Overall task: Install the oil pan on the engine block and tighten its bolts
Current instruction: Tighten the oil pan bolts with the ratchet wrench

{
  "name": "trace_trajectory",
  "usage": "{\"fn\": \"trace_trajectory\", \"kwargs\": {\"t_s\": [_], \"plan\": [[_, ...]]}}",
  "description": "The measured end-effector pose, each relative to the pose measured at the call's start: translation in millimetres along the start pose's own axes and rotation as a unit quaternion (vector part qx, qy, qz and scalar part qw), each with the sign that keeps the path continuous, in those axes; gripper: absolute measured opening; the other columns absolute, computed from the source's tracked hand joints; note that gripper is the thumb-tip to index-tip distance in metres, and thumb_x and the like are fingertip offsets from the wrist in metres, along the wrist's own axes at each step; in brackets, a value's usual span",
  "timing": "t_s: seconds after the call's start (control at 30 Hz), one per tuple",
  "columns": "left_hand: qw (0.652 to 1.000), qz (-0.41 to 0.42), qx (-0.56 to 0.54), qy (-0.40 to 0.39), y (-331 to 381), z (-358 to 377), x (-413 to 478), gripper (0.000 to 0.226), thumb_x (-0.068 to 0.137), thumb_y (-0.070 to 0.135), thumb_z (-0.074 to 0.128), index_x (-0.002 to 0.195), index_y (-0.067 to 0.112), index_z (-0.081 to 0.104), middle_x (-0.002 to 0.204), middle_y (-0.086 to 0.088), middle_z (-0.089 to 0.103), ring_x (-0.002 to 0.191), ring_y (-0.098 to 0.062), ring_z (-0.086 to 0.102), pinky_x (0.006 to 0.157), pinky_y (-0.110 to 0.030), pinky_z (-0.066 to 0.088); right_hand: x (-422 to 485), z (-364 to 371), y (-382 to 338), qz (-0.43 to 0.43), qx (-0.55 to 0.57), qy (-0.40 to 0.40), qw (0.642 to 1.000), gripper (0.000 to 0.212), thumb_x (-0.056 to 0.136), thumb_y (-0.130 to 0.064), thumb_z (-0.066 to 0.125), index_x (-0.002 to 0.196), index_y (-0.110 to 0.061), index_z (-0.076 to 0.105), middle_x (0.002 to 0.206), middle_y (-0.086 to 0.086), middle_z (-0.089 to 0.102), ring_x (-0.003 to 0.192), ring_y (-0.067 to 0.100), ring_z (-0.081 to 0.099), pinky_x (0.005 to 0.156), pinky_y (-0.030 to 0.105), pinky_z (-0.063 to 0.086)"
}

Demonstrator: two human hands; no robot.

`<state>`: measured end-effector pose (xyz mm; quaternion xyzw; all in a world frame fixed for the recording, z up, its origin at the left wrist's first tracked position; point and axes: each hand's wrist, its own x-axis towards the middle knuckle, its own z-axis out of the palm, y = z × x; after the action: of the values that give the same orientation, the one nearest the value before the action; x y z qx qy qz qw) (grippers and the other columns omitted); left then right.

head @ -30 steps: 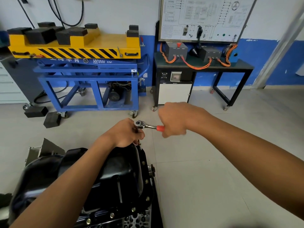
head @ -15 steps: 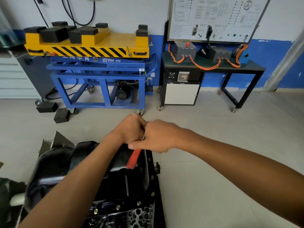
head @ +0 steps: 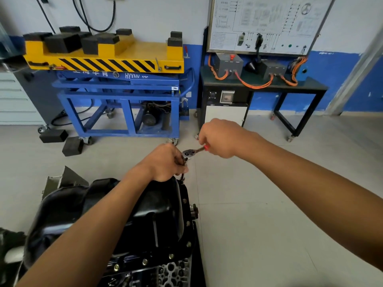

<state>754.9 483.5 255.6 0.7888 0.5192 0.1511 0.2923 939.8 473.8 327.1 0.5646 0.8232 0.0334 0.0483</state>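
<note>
Right hand (head: 220, 137) fingers grip ratchet (head: 191, 152) red handle; left hand (head: 165, 163) fingers curl round its extension at oil pan (head: 157, 206) far flange.

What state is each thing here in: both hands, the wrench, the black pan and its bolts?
Left hand, grips the wrench's upright shaft under its head.
Right hand, grips the wrench's red handle.
Wrench, upright on the pan's far right corner, handle pointing right.
Pan, seated on the engine block.
Bolts, several sit along the pan's right edge; tightness cannot be told.
</note>
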Motion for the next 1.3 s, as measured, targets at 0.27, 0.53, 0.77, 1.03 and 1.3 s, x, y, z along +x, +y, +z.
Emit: {"fn": "trace_trajectory", "kwargs": {"t_s": [0.27, 0.53, 0.77, 1.03, 1.3], "plan": [[1.0, -0.014, -0.005, 0.019, -3.1, 0.8, -0.7, 0.009, 0.081, 0.02, 0.082, 0.075, 0.014, 0.078, 0.067, 0.003, 0.073, 0.07, -0.013, 0.07, 0.072, -0.031, 0.058, 13.4, 18.5, 10.4, -0.043, 0.114, 0.05, 0.991, 0.02, 0.089, -0.013, 0.063, 0.108, -0.018, 0.069, 0.106, 0.003, 0.067, 0.099, 0.024, 0.06, 0.086, 0.046, 0.052], [0.997, -0.015, 0.032, 0.063, 2.2, 3.8, -7.6, 0.016, 0.081, 0.024, 0.075, 0.067, 0.017, 0.07, 0.065, -0.001, 0.067, 0.067, -0.018, 0.064, 0.06, -0.027, 0.049, -20.8, 12.8, 15.4, -0.063, 0.079, 0.007, 0.995, 0.069, 0.079, -0.076, 0.058, 0.12, -0.021, 0.068, 0.074, -0.017, 0.054, 0.088, 0.009, 0.056, 0.068, 0.03, 0.041], [0.994, -0.02, 0.064, 0.088, 6.9, 1.0, -12.1, 0.034, 0.077, 0.006, 0.061, 0.047, 0.015, 0.047, 0.048, 0.0, 0.05, 0.048, -0.016, 0.044, 0.047, -0.023, 0.031, -40.3, 29.5, -53.4, -0.114, 0.159, -0.074, 0.978, 0.061, 0.091, -0.068, 0.049, 0.057, -0.017, 0.051, 0.051, -0.004, 0.044, 0.046, 0.011, 0.045, 0.048, 0.03, 0.034], [0.993, -0.045, 0.074, 0.083, 8.7, 0.1, -14.5, 0.035, 0.074, -0.001, 0.055, 0.044, 0.013, 0.046, 0.048, -0.006, 0.051, 0.047, -0.019, 0.042, 0.05, -0.028, 0.036, -37.7, 30.7, -63.3, -0.072, 0.22, -0.088, 0.969, 0.062, 0.086, -0.066, 0.059, 0.05, -0.019, 0.041, 0.048, -0.006, 0.037, 0.044, 0.013, 0.037, 0.047, 0.03, 0.031], [0.992, -0.056, 0.057, 0.097, 8.8, 0.3, -11.3, 0.035, 0.073, 0.006, 0.067, 0.048, 0.016, 0.044, 0.049, 0.0, 0.047, 0.049, -0.016, 0.043, 0.046, -0.024, 0.029, -38.3, 26.2, -51.0, -0.036, 0.257, -0.106, 0.96, 0.047, 0.085, -0.041, 0.065, 0.049, -0.02, 0.045, 0.042, -0.008, 0.044, 0.043, 0.013, 0.042, 0.05, 0.03, 0.038]]}}
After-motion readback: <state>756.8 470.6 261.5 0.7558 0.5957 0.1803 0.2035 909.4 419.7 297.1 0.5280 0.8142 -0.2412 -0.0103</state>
